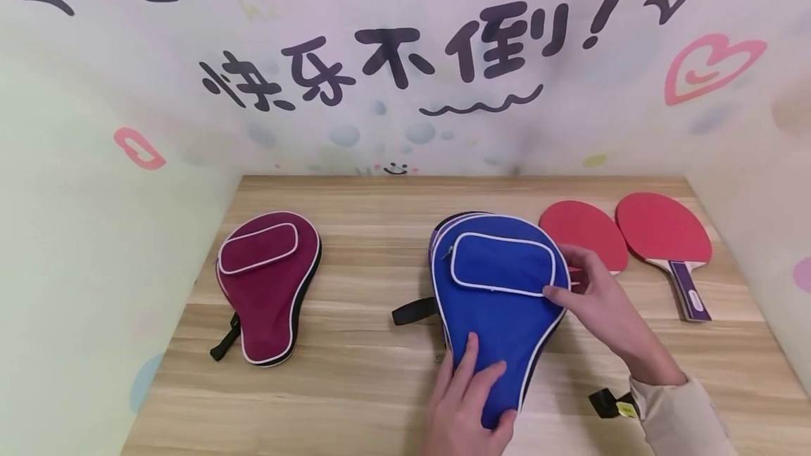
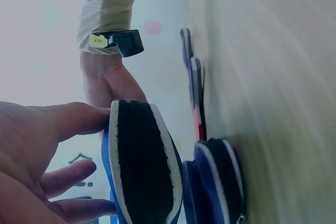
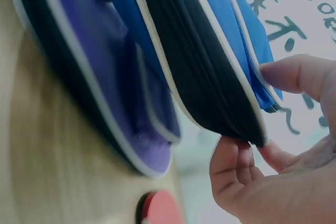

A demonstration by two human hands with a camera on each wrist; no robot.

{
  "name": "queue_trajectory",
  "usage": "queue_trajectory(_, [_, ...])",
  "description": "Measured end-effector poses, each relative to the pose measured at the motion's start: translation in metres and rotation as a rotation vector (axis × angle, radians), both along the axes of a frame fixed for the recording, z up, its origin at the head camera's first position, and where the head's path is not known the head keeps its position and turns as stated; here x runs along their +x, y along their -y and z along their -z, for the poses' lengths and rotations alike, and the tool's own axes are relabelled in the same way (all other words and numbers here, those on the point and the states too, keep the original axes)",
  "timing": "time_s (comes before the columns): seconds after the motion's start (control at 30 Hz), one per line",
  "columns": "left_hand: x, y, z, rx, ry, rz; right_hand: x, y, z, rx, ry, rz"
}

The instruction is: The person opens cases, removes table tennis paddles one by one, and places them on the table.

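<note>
A blue table tennis bat case [image 1: 491, 326] with white piping and a small zipped pocket lies at the centre of the head view. My right hand [image 1: 602, 305] grips its right edge, thumb by the pocket corner and fingers underneath. Spread over the narrow end, the fingers of my left hand [image 1: 465, 407] touch the front face. In the right wrist view, a purple case [image 3: 89, 51] lies on the table below the blue one, which is raised at an angle above it. From above, the blue case hides most of the purple one.
A maroon bat case [image 1: 272, 287] lies on the left of the wooden table [image 1: 355, 371]. Two red bats lie at the right, one bat [image 1: 665, 231] with its handle visible, the other bat [image 1: 579, 227] partly behind my right hand. A printed wall [image 1: 355, 139] closes off the back.
</note>
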State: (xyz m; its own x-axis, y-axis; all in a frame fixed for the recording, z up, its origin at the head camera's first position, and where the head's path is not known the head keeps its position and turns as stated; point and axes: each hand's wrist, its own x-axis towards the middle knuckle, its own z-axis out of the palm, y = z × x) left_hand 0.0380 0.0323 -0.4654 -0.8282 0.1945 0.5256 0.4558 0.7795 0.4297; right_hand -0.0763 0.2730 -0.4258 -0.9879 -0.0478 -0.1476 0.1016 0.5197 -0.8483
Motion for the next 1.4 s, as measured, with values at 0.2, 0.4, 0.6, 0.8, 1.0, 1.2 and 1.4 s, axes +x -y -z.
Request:
queue_trajectory(0.2, [0.004, -0.002, 0.006, -0.025, 0.086, 0.02, 0.004, -0.008, 0.018, -0.027, 0.054, 0.0])
queue_trajectory(0.4, [0.003, -0.002, 0.012, -0.064, 0.197, 0.041, 0.005, -0.011, 0.029, -0.011, 0.073, -0.018])
queue_trajectory(0.6, [0.002, 0.0, 0.003, -0.16, 0.414, 0.08, 0.004, -0.018, 0.022, 0.081, 0.078, -0.1])
queue_trajectory(0.8, [-0.013, 0.007, -0.016, -0.175, 0.521, 0.06, -0.004, -0.019, 0.004, 0.163, 0.052, -0.248])
queue_trajectory(1.0, [-0.042, 0.02, -0.018, -0.086, 0.277, 0.098, -0.017, -0.013, -0.037, 0.367, 0.04, -0.322])
queue_trajectory(1.2, [-0.068, 0.021, -0.018, -0.161, 0.066, 0.227, -0.041, 0.015, -0.071, 0.434, -0.008, -0.446])
queue_trajectory(1.4, [-0.075, 0.017, -0.02, -0.191, 0.014, 0.354, -0.075, 0.063, -0.07, 0.407, -0.058, -0.616])
